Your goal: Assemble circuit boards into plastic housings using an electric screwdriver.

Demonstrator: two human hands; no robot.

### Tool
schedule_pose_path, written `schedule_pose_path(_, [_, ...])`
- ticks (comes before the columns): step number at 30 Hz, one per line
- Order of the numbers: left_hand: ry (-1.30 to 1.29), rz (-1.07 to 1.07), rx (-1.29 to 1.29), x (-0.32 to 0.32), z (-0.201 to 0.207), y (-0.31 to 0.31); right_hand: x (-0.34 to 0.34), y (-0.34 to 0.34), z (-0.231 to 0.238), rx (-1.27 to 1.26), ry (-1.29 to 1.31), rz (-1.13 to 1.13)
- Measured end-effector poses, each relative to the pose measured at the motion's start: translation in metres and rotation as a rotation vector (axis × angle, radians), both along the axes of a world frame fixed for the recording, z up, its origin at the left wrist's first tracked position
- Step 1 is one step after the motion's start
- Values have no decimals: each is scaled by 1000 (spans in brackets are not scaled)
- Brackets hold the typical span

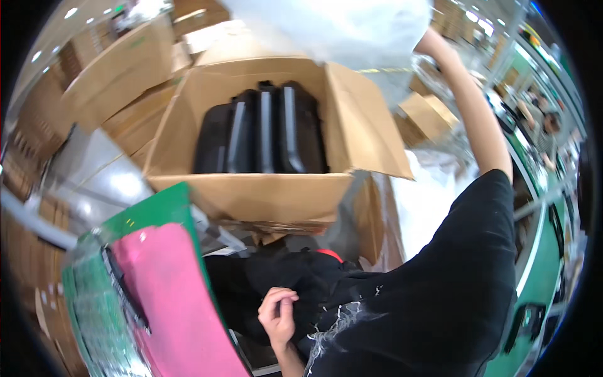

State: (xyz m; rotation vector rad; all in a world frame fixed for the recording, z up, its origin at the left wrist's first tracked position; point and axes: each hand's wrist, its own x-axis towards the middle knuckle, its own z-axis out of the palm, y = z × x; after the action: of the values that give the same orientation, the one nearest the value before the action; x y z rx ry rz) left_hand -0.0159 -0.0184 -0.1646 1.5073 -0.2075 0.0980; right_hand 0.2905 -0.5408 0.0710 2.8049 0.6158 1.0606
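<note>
My right arm is stretched up and away, and my right hand (428, 43) grips the edge of a large whitish translucent plastic bag (339, 28). The bag hides most of its fingers. My left hand (277, 316) is near my waist, its fingers curled in with nothing visible in them. Between the bag and me stands an open cardboard box (264, 195). Inside it several black padded cases (301, 125) with grey strips stand upright in a row. The bag hangs above the box's far right side, apart from the cases.
At lower left, a green-edged bench (160, 210) bears a pink mat (169, 295), a black pen-like item (122, 286) and clear plastic packs (100, 320). Cardboard (125, 69) stands at left, a small carton (427, 116) at right. Beyond a green workbench (543, 270) another person (546, 129) sits.
</note>
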Motion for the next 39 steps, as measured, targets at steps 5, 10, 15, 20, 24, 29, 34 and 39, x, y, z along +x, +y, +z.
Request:
schedule_pose_path(5, [10,-121,-87,-20,-38,7,-296,-163,-40,-32,789,-1234])
schedule_pose_path(10, [51,-195,-68,-2,-49,-1,-547,-269,-181,449,900,-1953])
schedule_pose_path(15, [97,-229,94,11,-40,-23,-557,-188,-397,275,880,-1937])
schedule_pose_path(20, [123,-288,177,22,-36,-40,-499,-36,-612,537,1482,-1268])
schedule_pose_path(24, [189,-299,145,24,-41,-48,-492,-70,-628,328,1820,-891])
schedule_pose_path(29, [94,-339,135,19,-54,-24,-373,-83,-464,877,1907,-1032])
schedule_pose_path(34, [15,-469,92,21,-60,-26,-250,-76,-242,678,223,-807])
schedule_pose_path(39, [141,-255,-72,3,-67,-15,-87,79,-163,774,136,-293])
